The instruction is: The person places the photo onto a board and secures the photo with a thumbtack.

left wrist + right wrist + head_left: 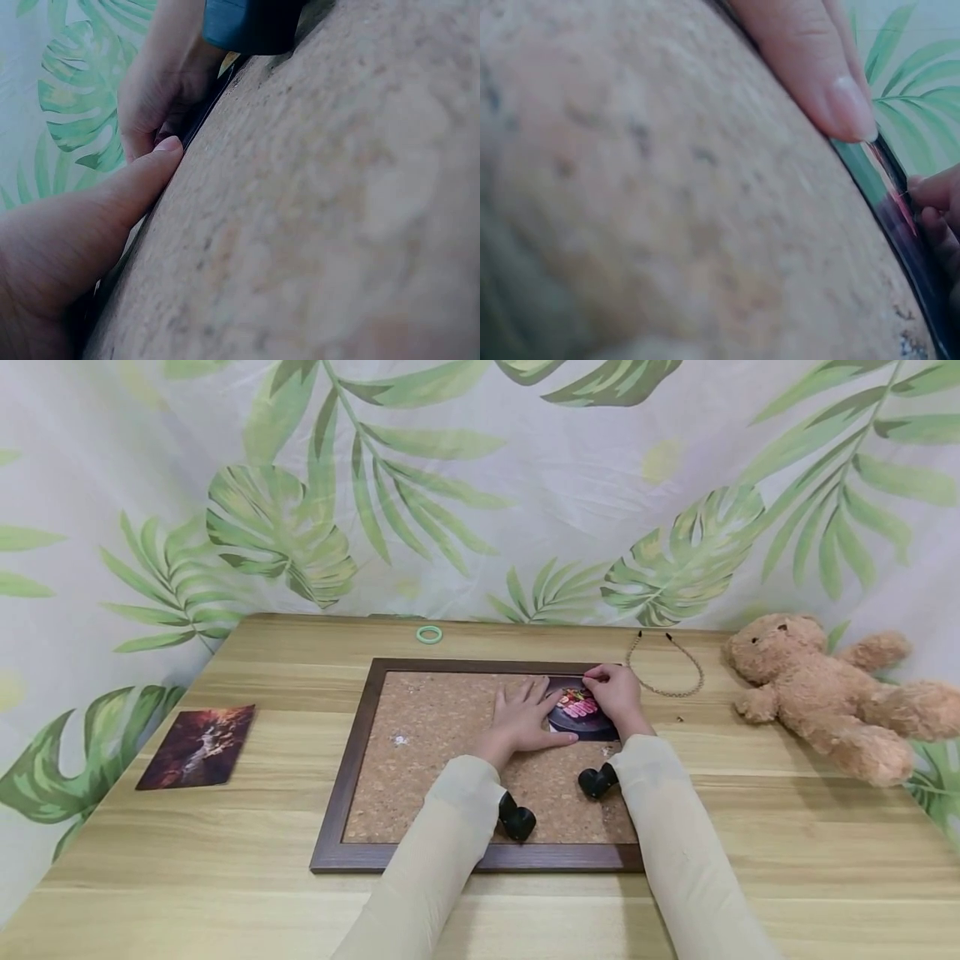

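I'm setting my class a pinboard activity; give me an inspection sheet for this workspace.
Surface: wooden table, light grain.
Job's things: framed corkboard lying flat, dark photo at its upper right.
Clutter: second photo to the left; green ring behind the board; chain and teddy bear to the right.
Grips: left hand spread over board and dark photo; right hand pinching something too small to tell by that photo's top edge.
Cables: nothing seen.
Surroundings: leaf-print curtain behind.
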`<action>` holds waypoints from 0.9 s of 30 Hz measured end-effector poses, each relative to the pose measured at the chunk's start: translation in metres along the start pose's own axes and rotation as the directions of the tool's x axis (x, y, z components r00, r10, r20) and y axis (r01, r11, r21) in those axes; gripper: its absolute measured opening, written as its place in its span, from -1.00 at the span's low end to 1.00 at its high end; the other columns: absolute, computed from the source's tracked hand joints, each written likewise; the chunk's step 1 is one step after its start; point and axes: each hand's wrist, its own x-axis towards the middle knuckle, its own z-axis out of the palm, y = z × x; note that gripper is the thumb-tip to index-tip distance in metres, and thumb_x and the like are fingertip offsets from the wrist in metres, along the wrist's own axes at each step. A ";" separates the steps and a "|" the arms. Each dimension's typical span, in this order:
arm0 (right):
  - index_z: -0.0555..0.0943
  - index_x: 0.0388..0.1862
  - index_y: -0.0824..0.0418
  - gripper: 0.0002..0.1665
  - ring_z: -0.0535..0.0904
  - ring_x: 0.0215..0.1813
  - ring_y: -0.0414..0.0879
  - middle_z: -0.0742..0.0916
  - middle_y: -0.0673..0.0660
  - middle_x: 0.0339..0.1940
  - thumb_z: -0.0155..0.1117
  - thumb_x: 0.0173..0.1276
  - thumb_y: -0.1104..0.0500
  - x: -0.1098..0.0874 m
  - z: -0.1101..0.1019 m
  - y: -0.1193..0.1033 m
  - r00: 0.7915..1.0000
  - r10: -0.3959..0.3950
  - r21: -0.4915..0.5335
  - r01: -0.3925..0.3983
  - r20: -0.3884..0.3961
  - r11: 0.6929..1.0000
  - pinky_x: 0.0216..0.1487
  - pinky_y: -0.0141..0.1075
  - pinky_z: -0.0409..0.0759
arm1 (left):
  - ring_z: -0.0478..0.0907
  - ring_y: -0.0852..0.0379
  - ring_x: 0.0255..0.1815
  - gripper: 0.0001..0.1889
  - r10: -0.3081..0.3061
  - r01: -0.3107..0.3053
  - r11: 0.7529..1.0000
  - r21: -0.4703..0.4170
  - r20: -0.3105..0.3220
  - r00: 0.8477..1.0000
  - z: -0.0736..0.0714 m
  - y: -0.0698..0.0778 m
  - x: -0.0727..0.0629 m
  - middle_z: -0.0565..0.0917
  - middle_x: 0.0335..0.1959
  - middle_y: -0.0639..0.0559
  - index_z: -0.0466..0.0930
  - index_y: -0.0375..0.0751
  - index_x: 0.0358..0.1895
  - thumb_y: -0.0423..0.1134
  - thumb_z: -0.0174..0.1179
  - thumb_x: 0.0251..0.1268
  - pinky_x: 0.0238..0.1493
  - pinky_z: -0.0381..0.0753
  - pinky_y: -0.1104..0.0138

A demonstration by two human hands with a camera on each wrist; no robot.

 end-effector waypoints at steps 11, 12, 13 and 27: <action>0.63 -0.32 0.27 -0.82 0.49 -0.18 0.03 0.64 0.20 -0.29 0.18 0.16 0.18 0.001 0.001 -0.001 1.000 0.030 0.027 -0.029 -0.007 0.999 -0.14 -0.18 0.37 | -0.34 0.06 0.32 -0.14 -0.015 0.015 1.000 -0.010 0.016 1.000 -0.003 0.001 -0.001 -0.18 0.36 0.07 -0.06 0.17 0.33 0.46 -0.17 -0.09 0.14 -0.39 -0.06; 0.63 -0.32 0.26 -0.81 0.48 -0.15 0.03 0.64 0.19 -0.27 0.19 0.16 0.17 0.001 0.001 -0.002 0.999 0.031 0.024 -0.031 -0.008 0.999 -0.12 -0.18 0.36 | -0.34 0.06 0.32 -0.14 -0.016 0.016 1.000 -0.010 0.019 1.000 -0.002 0.001 -0.001 -0.19 0.36 0.08 -0.06 0.18 0.33 0.46 -0.18 -0.09 0.14 -0.39 -0.06; 0.64 -0.32 0.25 -0.81 0.48 -0.15 0.04 0.64 0.19 -0.27 0.19 0.16 0.17 0.001 0.002 -0.003 1.000 0.028 0.019 -0.028 -0.006 0.999 -0.11 -0.17 0.36 | -0.35 0.06 0.32 -0.14 -0.015 0.016 1.000 -0.011 0.019 1.000 -0.002 0.001 0.000 -0.19 0.36 0.08 -0.06 0.17 0.33 0.46 -0.18 -0.09 0.14 -0.40 -0.06; 0.64 -0.34 0.22 -0.81 0.49 -0.20 0.05 0.65 0.16 -0.30 0.19 0.17 0.13 0.001 0.007 -0.005 1.000 0.026 -0.059 -0.027 -0.014 0.998 -0.15 -0.14 0.36 | -0.36 0.06 0.32 -0.14 -0.014 0.015 1.000 -0.022 0.020 1.000 -0.003 0.001 -0.001 -0.19 0.36 0.07 -0.05 0.17 0.33 0.45 -0.17 -0.08 0.14 -0.40 -0.05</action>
